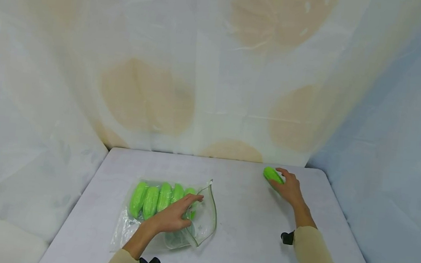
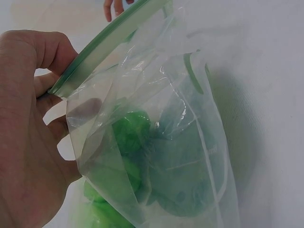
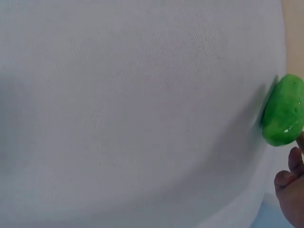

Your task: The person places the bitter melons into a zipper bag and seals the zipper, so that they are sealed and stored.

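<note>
A clear zip bag (image 1: 205,220) with a green seal lies on the left half of the table, its mouth spread toward the right. Several plump green cucumbers (image 1: 165,197) are side by side inside it. My left hand (image 1: 173,219) holds the bag at its mouth; in the left wrist view the fingers curl at the green seal (image 2: 90,57). At the far right of the table my right hand (image 1: 290,191) grips a single green cucumber (image 1: 272,174), thumb and fingers about its near end. That cucumber (image 3: 285,111) shows at the right edge of the right wrist view.
The white table (image 1: 237,244) has a back edge against a hanging sheet with tan circles (image 1: 147,95). Pale sheets (image 1: 393,166) also hang at both sides. A small black wrist camera (image 1: 287,238) is on each forearm.
</note>
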A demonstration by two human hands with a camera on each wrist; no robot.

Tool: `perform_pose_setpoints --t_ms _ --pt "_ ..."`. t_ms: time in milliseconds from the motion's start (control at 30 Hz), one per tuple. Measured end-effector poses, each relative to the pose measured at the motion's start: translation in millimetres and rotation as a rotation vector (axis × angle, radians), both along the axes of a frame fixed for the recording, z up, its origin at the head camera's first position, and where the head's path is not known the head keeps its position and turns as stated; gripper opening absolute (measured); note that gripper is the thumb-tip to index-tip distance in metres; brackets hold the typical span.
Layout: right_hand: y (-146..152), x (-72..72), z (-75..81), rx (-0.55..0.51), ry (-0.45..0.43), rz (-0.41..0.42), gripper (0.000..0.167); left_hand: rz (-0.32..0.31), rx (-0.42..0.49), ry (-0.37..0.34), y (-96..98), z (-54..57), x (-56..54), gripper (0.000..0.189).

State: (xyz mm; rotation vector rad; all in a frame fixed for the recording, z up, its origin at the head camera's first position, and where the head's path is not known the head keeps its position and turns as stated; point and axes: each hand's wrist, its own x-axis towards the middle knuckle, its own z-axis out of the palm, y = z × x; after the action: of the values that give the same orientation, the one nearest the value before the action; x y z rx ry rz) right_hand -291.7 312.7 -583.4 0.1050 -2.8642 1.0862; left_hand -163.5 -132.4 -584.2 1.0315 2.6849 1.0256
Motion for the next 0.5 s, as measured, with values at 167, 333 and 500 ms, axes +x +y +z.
perform_pose_setpoints --t_ms 167,333,500 --pt "4.7 -1.0 0.9 0.006 -0.100 -0.004 0.064 0.007 -0.001 -0.023 0.5 1.3 0.7 0.082" --pt "8.2 0.7 1.5 0.034 -0.157 -0.007 0.063 0.010 0.000 -0.030 1.9 3.2 0.7 0.082" --pt "12.1 2.2 1.1 0.066 -0.152 0.002 0.060 0.008 -0.005 -0.027 3.8 4.6 0.6 0.081"
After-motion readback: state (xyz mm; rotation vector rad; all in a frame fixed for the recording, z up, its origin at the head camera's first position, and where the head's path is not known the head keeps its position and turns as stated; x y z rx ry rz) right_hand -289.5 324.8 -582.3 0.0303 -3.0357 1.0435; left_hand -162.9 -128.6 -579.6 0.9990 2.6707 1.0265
